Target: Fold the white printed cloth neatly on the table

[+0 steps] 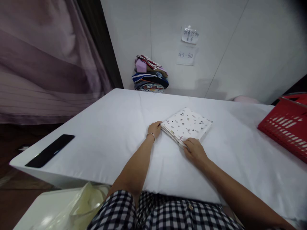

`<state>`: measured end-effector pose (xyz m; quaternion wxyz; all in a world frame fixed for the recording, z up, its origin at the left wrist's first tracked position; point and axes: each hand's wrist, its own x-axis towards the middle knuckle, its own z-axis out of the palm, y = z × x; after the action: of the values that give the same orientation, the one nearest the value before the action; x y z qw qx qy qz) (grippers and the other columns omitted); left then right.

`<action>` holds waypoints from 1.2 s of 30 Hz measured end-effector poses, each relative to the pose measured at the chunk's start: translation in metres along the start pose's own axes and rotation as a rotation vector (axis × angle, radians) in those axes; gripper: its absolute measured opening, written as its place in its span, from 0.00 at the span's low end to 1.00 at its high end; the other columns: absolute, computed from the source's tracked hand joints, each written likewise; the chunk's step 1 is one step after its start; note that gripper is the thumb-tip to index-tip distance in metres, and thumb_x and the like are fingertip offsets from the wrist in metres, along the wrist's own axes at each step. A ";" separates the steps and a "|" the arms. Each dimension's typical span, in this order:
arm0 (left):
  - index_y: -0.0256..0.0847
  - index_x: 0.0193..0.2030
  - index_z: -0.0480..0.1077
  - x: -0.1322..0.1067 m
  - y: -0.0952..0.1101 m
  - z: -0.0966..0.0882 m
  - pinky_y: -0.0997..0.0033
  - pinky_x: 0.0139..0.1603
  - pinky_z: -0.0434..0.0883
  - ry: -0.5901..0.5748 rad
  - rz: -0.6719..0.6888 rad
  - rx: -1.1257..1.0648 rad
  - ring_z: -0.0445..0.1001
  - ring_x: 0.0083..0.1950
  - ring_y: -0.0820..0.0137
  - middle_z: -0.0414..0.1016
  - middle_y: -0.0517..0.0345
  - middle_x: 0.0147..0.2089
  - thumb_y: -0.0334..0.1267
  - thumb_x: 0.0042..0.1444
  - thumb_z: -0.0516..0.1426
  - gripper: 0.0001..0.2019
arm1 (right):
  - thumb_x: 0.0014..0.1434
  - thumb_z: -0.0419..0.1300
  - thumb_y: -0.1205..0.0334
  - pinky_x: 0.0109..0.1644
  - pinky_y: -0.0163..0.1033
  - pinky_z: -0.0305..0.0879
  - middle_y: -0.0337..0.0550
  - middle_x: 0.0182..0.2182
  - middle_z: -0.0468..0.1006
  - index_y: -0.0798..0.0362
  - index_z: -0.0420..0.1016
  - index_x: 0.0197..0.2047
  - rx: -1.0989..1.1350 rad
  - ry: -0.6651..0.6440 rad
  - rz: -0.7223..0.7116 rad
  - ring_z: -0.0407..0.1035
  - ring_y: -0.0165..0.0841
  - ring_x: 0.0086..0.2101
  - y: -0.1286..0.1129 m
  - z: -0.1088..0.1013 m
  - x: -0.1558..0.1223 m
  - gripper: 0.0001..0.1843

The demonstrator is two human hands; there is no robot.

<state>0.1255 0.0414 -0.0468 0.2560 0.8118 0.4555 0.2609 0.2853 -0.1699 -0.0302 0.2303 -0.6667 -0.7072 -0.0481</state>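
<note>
In the head view, the only one we have, we look down on a bench [107, 137] draped in a smooth white cover, with a folded white printed cloth [187, 123] lying on it a little right of the middle, turned like a diamond and patterned with small scattered motifs. Our left hand [154, 128], with a bracelet [153, 138] at the wrist, is closed on the cloth's left corner; our right hand [195, 150] is closed on the near corner, fingers bent over the top. Between them we see the layered near edge, several thicknesses deep. On the bench's right side we have a red plastic basket [275, 119] with slotted walls, well apart from the cloth, and near the left end a flat black slab [50, 151], perhaps a phone. Just beyond the far edge, against the white wall [168, 19], we see a stack of folded fabrics [150, 76]; we cannot tell what it rests on. Two paper notes [186, 57] hang above, the lower reading "45-50". Pink-mauve drapery [48, 64] fills the upper left, and below us show a clear plastic bag [87, 206] and our black-and-white checked clothing [175, 215].
</note>
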 end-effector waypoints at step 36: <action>0.47 0.44 0.72 -0.007 0.010 -0.007 0.58 0.60 0.58 0.025 0.415 0.111 0.59 0.60 0.64 0.69 0.57 0.53 0.26 0.53 0.50 0.17 | 0.60 0.50 0.61 0.41 0.41 0.57 0.45 0.36 0.72 0.50 0.71 0.44 0.039 0.035 0.044 0.64 0.36 0.37 0.002 0.002 -0.001 0.11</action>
<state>0.1232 0.0318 -0.0367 0.1460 0.8977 0.2953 0.2927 0.2871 -0.1699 -0.0334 0.2566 -0.6765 -0.6890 -0.0410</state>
